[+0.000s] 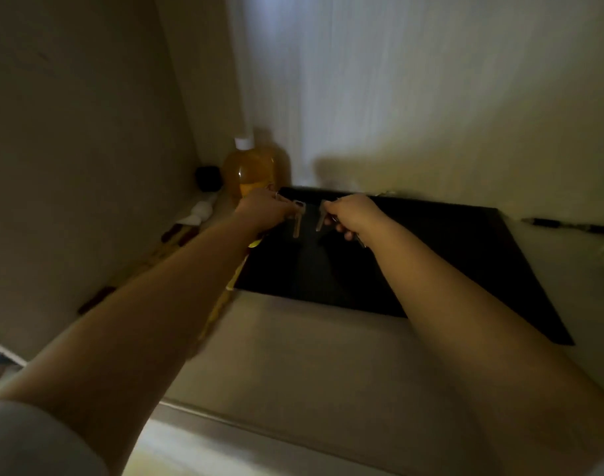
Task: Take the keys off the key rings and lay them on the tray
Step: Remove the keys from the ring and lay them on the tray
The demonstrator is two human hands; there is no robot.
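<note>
Dimly lit, the left hand (264,209) was closed around a silver key (298,218), its blade hanging down past the fingers; the right hand (352,214) was curled on a second key (320,218), more metal showing under its palm; both hung close together over the far part of the black tray (465,255); an amber bottle (254,166) stood just beyond the left hand; a pen (568,226) lay right of the tray.
</note>
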